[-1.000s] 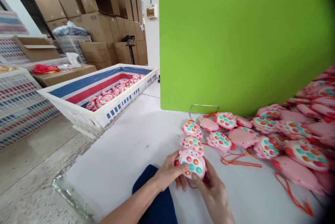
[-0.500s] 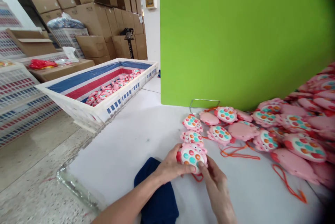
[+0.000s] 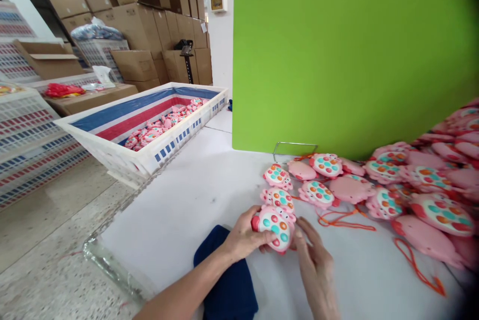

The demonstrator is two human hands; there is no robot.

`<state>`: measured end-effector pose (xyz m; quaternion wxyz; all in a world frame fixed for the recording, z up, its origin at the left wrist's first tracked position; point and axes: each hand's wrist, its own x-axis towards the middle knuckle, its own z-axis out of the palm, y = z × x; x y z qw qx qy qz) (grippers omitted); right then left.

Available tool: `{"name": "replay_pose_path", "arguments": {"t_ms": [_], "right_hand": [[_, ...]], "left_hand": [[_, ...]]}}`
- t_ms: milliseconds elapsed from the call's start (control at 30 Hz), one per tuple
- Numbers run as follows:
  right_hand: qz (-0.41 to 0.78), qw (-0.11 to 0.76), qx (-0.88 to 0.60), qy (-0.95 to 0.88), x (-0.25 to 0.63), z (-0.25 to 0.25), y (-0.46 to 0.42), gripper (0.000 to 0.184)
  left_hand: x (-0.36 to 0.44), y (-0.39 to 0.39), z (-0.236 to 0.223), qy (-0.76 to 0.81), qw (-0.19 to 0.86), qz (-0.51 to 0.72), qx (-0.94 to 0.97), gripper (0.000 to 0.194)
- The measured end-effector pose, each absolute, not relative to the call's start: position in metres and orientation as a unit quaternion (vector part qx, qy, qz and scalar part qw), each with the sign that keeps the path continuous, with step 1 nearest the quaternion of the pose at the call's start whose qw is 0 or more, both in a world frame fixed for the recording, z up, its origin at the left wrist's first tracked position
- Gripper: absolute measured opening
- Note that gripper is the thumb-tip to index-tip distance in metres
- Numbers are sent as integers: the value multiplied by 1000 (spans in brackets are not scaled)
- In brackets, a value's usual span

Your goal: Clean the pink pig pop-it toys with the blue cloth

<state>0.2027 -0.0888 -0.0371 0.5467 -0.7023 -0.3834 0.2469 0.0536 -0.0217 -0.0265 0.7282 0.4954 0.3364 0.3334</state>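
Note:
A pink toy with a white face and coloured round buttons [image 3: 275, 226] is gripped by my left hand [image 3: 243, 236], thumb on its face and fingers under it. My right hand [image 3: 313, 255] lies beside the toy's right edge with fingers stretched out, fingertips touching it. Both hands rest low over the white table [image 3: 187, 205]. More of the same pink toys [image 3: 318, 192] lie just beyond, and a big heap of them [image 3: 430, 180] fills the right side.
A dark blue cloth [image 3: 224, 280] lies under my left forearm. A green board [image 3: 348, 50] stands at the back. A white crate with striped lining [image 3: 149, 125] holds several pink toys at left. Orange cords [image 3: 344, 220] trail on the table. Cardboard boxes [image 3: 130, 15] stack behind.
The toy has tilted slightly in my left hand. My right hand's fingers have slipped from under the toy to its right edge and straightened. The view shifted a little.

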Motion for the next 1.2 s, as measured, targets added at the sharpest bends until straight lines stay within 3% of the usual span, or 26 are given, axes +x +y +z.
{"name": "replay_pose_path", "arguments": {"t_ms": [100,267,433,533,833,933,1200], "right_hand": [[171,579,-714,-354,208,-39,-90,51],[395,598,-620,-320,196,-39,-88,56],[448,576,-607,-313,189,-42,-87,59],[493,590,-577,-275,192,-46,-87,60],[457,581,-605,-297,196,-52,-88,65],[445,572,-616,-308,197,-52,-88,65],[354,517,-641,-443,189,-36,-88,44]], "left_hand": [[54,-20,-26,340,742,320,481,63],[55,-22,-19,330,746,318,483,60],[53,-25,-18,364,675,348,539,55],[53,-24,-20,350,703,355,507,57],[55,-23,-20,325,752,342,460,61],[53,-21,-20,332,751,341,458,53],[55,-27,-18,360,762,293,452,49]]}}
